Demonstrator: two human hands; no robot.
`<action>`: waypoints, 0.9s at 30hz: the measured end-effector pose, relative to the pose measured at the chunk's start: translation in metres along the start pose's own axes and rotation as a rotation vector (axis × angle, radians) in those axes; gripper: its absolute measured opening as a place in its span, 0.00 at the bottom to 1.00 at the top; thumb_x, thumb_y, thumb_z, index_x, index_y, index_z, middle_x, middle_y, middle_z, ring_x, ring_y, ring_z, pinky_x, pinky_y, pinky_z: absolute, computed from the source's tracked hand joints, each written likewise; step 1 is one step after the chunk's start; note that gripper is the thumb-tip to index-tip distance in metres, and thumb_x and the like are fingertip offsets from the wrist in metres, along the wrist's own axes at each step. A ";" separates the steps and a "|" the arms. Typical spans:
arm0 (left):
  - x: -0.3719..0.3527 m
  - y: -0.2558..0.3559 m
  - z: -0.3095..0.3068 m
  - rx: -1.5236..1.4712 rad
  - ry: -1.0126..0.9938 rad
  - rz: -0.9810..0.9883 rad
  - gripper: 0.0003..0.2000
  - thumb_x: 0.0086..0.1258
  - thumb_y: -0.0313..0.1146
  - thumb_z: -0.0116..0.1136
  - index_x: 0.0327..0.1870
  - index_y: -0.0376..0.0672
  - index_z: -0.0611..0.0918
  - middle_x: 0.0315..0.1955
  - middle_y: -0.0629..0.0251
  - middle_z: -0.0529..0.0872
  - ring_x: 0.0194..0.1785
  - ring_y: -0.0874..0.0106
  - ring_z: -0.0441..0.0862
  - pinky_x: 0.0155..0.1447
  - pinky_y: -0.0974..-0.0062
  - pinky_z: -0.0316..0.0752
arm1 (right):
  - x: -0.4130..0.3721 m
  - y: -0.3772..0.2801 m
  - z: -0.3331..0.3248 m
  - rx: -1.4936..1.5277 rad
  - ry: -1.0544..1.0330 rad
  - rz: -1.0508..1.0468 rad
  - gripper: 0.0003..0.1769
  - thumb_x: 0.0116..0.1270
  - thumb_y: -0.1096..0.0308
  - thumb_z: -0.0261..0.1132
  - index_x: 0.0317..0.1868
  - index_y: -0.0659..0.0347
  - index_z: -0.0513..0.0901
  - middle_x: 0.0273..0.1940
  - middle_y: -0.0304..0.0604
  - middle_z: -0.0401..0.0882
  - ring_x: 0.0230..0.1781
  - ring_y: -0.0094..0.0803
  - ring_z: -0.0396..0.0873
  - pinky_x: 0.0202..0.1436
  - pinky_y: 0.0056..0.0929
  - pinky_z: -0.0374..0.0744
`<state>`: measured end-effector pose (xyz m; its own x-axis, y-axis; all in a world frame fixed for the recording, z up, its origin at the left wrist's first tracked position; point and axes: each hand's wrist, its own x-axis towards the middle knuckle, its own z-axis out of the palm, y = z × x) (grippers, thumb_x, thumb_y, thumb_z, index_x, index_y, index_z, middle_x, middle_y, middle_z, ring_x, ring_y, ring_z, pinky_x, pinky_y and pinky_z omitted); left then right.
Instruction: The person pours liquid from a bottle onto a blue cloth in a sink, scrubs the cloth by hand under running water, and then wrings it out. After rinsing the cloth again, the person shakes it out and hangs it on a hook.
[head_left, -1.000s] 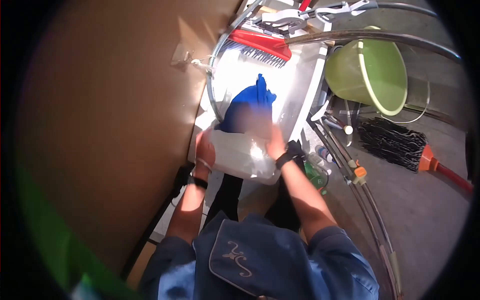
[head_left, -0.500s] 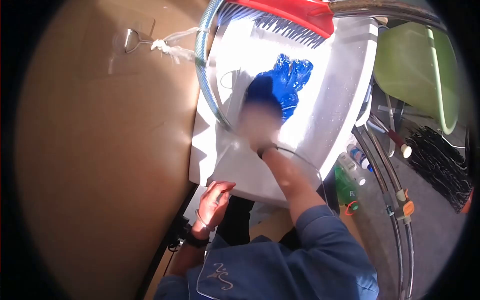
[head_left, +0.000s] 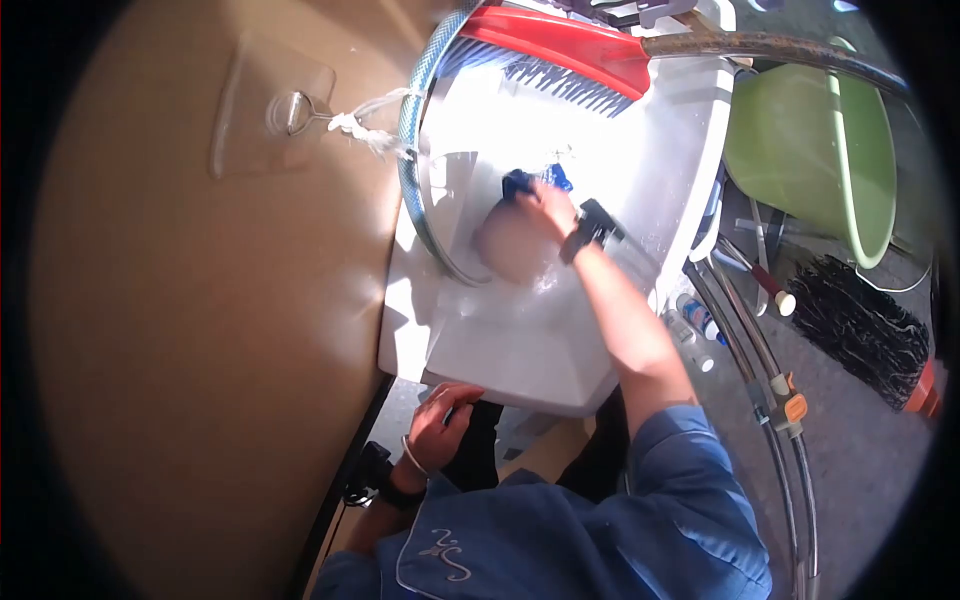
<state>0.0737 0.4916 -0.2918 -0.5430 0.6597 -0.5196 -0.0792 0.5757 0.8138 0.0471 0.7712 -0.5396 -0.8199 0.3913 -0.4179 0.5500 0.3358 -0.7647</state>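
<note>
My right hand (head_left: 550,210) is inside the white sink (head_left: 520,365), closed on a crumpled, shiny blue plastic-like item (head_left: 555,178). Part of the item is dark in shadow, and my fingers hide some of it. A blurred round patch lies just below and left of this hand; what it is cannot be made out. My left hand (head_left: 440,420) rests beside the sink's front edge, fingers loosely bent, thumb apart, with nothing visible in it.
A clear blue hose (head_left: 410,150) curves down the sink's left side. Across the back lies a red brush (head_left: 560,50). To the right are a green basin (head_left: 800,150), bottles (head_left: 698,315), metal tubes (head_left: 740,340) and a black-bristled broom (head_left: 860,330). A brown wall stands left.
The blue item was spread wide in the sink and now shows as a small bunch at my right hand. That hand has moved up and right; my left hand has dropped slightly.
</note>
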 end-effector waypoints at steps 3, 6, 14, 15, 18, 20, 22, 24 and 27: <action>-0.003 -0.007 0.001 -0.077 -0.021 -0.075 0.10 0.63 0.20 0.47 0.43 0.35 0.78 0.39 0.59 0.81 0.44 0.69 0.79 0.51 0.75 0.73 | -0.053 0.040 0.081 -0.182 -0.122 0.099 0.16 0.59 0.56 0.59 0.40 0.59 0.79 0.42 0.57 0.76 0.45 0.52 0.74 0.49 0.44 0.72; -0.006 -0.013 -0.002 -0.200 -0.017 -0.160 0.10 0.64 0.20 0.46 0.43 0.35 0.78 0.39 0.60 0.81 0.45 0.71 0.79 0.53 0.75 0.72 | -0.110 0.035 0.105 -0.390 -0.363 0.192 0.21 0.61 0.51 0.56 0.52 0.48 0.78 0.57 0.52 0.67 0.61 0.51 0.62 0.62 0.49 0.62; -0.008 -0.023 0.003 -0.227 -0.004 -0.274 0.10 0.65 0.19 0.45 0.44 0.35 0.78 0.39 0.61 0.81 0.46 0.73 0.79 0.54 0.77 0.72 | -0.042 0.033 0.067 -0.868 -0.041 -0.045 0.21 0.61 0.52 0.58 0.56 0.37 0.75 0.60 0.45 0.65 0.59 0.45 0.62 0.58 0.62 0.59; -0.008 -0.023 0.004 -0.232 0.002 -0.274 0.10 0.64 0.19 0.46 0.44 0.35 0.78 0.39 0.61 0.81 0.46 0.73 0.79 0.54 0.77 0.72 | -0.048 0.046 0.090 -0.831 0.015 -0.012 0.21 0.61 0.54 0.58 0.56 0.37 0.74 0.59 0.45 0.65 0.59 0.45 0.62 0.59 0.60 0.59; -0.012 -0.019 0.005 -0.234 -0.023 -0.252 0.10 0.65 0.19 0.46 0.44 0.35 0.78 0.39 0.61 0.82 0.45 0.73 0.79 0.54 0.77 0.72 | -0.089 0.034 0.096 -0.271 -0.070 0.202 0.22 0.62 0.57 0.55 0.58 0.37 0.72 0.61 0.46 0.64 0.63 0.44 0.59 0.65 0.54 0.57; -0.015 -0.022 0.004 -0.248 -0.018 -0.247 0.10 0.65 0.20 0.46 0.44 0.35 0.78 0.39 0.61 0.82 0.46 0.73 0.79 0.54 0.77 0.72 | -0.099 0.042 0.097 -0.300 -0.316 0.158 0.22 0.64 0.57 0.53 0.59 0.39 0.72 0.63 0.44 0.63 0.66 0.43 0.57 0.67 0.48 0.56; -0.016 -0.021 0.005 -0.259 -0.007 -0.243 0.10 0.65 0.20 0.46 0.45 0.35 0.78 0.40 0.61 0.82 0.46 0.73 0.79 0.54 0.77 0.72 | -0.076 0.066 0.099 -0.498 -0.614 0.020 0.21 0.63 0.60 0.52 0.57 0.43 0.73 0.61 0.44 0.65 0.64 0.43 0.60 0.65 0.42 0.59; -0.019 -0.020 0.005 -0.319 0.002 -0.276 0.10 0.65 0.20 0.46 0.45 0.34 0.78 0.40 0.61 0.82 0.46 0.73 0.79 0.54 0.77 0.72 | -0.019 0.064 0.062 -0.426 -0.477 -0.002 0.19 0.60 0.65 0.52 0.52 0.47 0.75 0.55 0.48 0.70 0.57 0.45 0.67 0.58 0.42 0.66; -0.024 -0.028 0.013 -0.385 0.000 -0.288 0.10 0.66 0.21 0.46 0.45 0.34 0.77 0.41 0.61 0.82 0.46 0.73 0.79 0.54 0.77 0.72 | 0.027 -0.007 -0.017 -0.353 -0.142 0.058 0.16 0.55 0.72 0.53 0.44 0.53 0.80 0.45 0.53 0.78 0.47 0.47 0.77 0.47 0.42 0.76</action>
<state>0.0993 0.4663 -0.3052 -0.4538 0.4998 -0.7377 -0.5300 0.5142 0.6744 0.0241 0.7941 -0.5368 -0.7861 0.3039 -0.5382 0.5966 0.6005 -0.5324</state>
